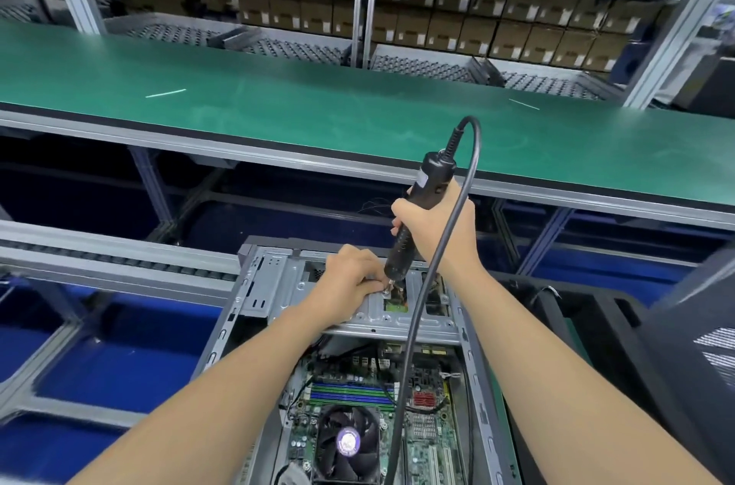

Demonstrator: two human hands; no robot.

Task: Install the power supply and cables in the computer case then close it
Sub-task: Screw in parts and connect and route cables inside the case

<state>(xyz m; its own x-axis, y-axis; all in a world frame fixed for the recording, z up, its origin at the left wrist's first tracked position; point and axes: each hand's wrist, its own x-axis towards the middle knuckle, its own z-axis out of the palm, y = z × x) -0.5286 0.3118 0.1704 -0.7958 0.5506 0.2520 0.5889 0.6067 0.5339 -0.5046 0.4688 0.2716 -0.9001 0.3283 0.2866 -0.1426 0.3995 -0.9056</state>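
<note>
Fan [350, 441] cropped below, left hand [350, 277] pinching what may be a screw [385, 288], right hand [437, 226] gripping screwdriver [431, 174].

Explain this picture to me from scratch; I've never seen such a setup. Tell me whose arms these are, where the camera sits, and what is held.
No robot here: a person wears a head camera that looks down at their own arms. The right hand grips a corded electric screwdriver, tip down on the metal bracket of an open computer case. The left hand gathers its fingers at that tip; whether they pinch a screw is too small to tell. Inside the case show the motherboard and CPU fan. Beyond runs a green conveyor belt.
</note>
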